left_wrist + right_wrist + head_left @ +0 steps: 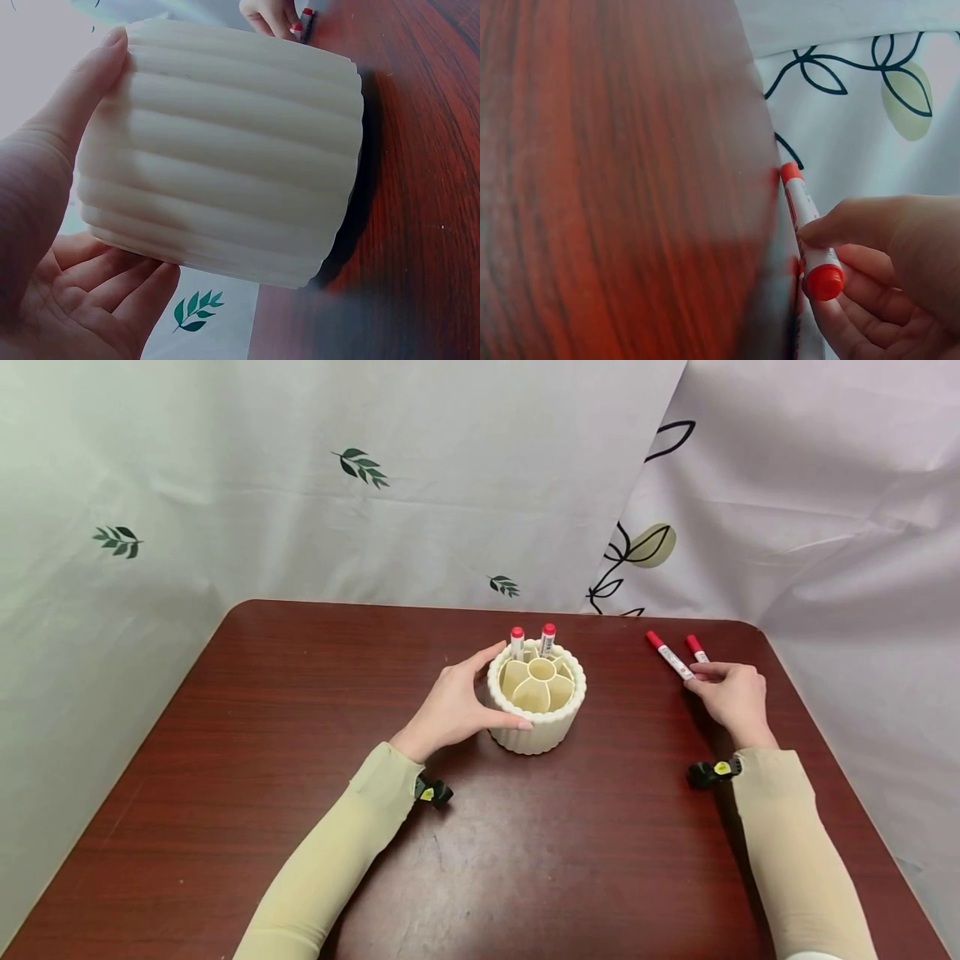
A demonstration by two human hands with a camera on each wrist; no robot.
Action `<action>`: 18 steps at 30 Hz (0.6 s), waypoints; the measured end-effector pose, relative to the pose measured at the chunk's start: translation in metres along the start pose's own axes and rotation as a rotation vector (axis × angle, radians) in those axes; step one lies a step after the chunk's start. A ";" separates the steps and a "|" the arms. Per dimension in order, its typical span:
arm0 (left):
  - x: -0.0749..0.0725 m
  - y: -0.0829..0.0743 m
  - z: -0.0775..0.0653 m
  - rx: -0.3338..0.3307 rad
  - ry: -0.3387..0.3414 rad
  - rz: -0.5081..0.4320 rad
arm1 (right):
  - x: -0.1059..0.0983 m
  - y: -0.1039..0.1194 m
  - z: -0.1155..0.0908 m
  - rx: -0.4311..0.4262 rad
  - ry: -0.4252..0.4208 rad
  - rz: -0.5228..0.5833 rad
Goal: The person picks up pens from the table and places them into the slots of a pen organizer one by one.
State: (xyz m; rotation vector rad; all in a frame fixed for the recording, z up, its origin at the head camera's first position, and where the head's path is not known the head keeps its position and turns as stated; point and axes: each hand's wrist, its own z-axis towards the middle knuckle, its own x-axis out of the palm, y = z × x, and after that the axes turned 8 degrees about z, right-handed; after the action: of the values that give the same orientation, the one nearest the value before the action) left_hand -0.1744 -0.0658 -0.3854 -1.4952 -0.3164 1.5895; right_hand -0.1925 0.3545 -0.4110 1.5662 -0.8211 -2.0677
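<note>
Behind the table hangs a pale curtain printed with leaves. The brown table meets it at the far edge. My left sleeve and right sleeve reach over the tabletop toward that edge.

My left hand grasps the pen holder, thumb across the near wall close to the rim, fingers round the other side; the wide grip probably steadies it. My right hand, near the table's right edge, pinches a marker between thumb and fingers, a light hold that suits so thin a body.

The cream pen holder stands upright between the table's middle and its far edge. Its inner walls form petal-shaped compartments, apparently to keep contents apart.

A black camera sits at my left wrist.

The pinched marker points its red cap toward the far edge. A second marker lies just beside it, toward the far right corner, partly hidden by my hand. Two further markers stand at the holder's far side, red ends up, presumably kept upright by the dividers.
</note>
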 end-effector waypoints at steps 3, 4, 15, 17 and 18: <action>0.000 0.000 0.000 -0.002 0.002 0.001 | -0.001 0.001 -0.001 -0.019 -0.019 0.001; 0.000 0.000 0.000 -0.003 0.002 0.001 | -0.002 0.001 -0.001 -0.024 -0.025 0.003; 0.000 0.000 0.000 -0.011 0.008 0.012 | -0.004 0.012 -0.004 -0.003 -0.073 0.041; -0.001 -0.001 0.000 -0.009 0.009 0.006 | -0.005 0.015 -0.004 -0.002 -0.090 0.052; -0.001 -0.001 0.001 -0.008 0.009 0.002 | -0.005 0.016 -0.004 -0.001 -0.099 0.056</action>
State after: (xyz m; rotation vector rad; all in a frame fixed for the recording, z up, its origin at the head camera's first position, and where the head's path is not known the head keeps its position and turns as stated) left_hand -0.1747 -0.0660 -0.3841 -1.5092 -0.3170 1.5839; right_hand -0.1882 0.3450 -0.3975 1.4340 -0.8884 -2.1193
